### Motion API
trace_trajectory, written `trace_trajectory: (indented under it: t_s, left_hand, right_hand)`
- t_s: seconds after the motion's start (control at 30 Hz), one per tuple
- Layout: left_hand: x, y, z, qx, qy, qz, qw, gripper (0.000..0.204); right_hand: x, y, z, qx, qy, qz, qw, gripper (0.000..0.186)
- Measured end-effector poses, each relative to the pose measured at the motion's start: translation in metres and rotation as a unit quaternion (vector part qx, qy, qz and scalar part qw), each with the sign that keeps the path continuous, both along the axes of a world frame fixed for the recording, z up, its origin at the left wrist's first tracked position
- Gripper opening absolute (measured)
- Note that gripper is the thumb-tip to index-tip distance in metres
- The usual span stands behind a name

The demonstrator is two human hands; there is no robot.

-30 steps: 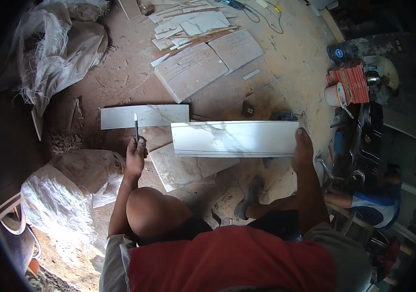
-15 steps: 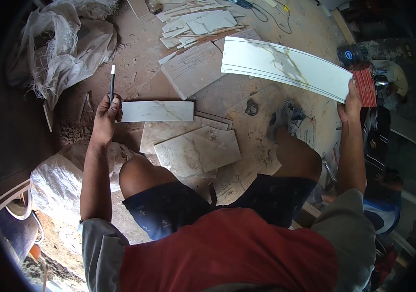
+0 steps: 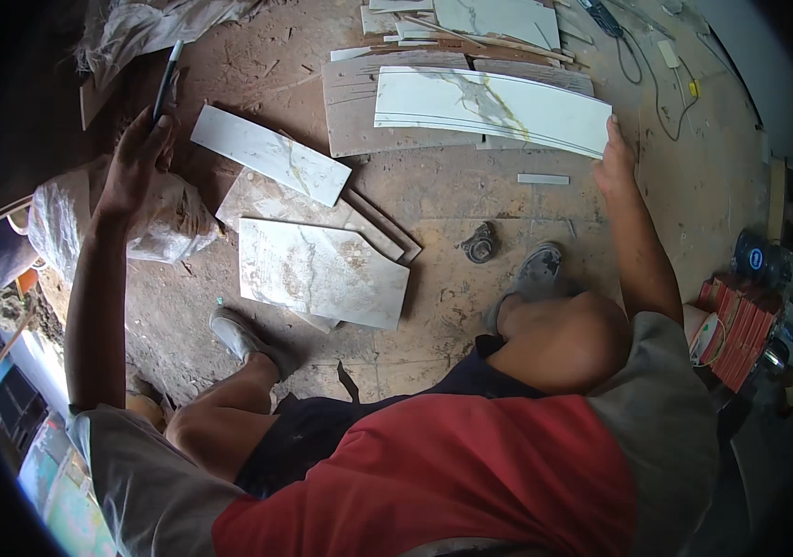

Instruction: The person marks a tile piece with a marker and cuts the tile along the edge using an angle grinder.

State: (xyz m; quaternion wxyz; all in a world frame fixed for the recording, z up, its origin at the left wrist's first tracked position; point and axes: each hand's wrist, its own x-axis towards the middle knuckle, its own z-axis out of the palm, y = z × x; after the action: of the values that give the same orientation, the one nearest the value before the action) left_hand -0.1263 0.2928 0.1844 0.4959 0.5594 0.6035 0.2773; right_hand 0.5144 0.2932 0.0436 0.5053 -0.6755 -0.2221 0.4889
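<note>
LH (image 3: 138, 164) out w/ pen (image 3: 168, 79), RH (image 3: 614, 160) out w/ tile (image 3: 471, 104).

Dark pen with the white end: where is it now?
In the head view, the pen is at upper left, in the person's left hand, left of the shorter marbled tile strip.

Dusty workshop with tile offcuts (image 3: 499, 19)

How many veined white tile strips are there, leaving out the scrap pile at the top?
2. The longer strip is held at its right end by the right hand; the shorter strip lies lower and further left. Others may be hidden under the broad slab.
</note>
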Motion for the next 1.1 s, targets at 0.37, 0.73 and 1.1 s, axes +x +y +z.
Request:
trace_trajectory:
  t_s: [0.37, 0.73, 1.1]
  left_hand:
    - [0.268, 0.159, -0.025, 0.182, -0.080, -0.025, 0.980, 0.024]
    - [0.397, 0.165, 0.057, 0.180, -0.187, 0.065, 0.964, 0.018]
    - [0.456, 0.076, 0.005, 0.020, -0.317, 0.095, 0.943, 0.018]
  right_hand:
    - [0.036, 0.019, -0.149, -0.126, -0.101, 0.291, 0.943, 0.084]
    - [0.061, 0.036, -0.101, -0.114, -0.116, 0.277, 0.947, 0.083]
    - [0.162, -0.043, -0.042, -0.146, -0.174, 0.299, 0.927, 0.056]
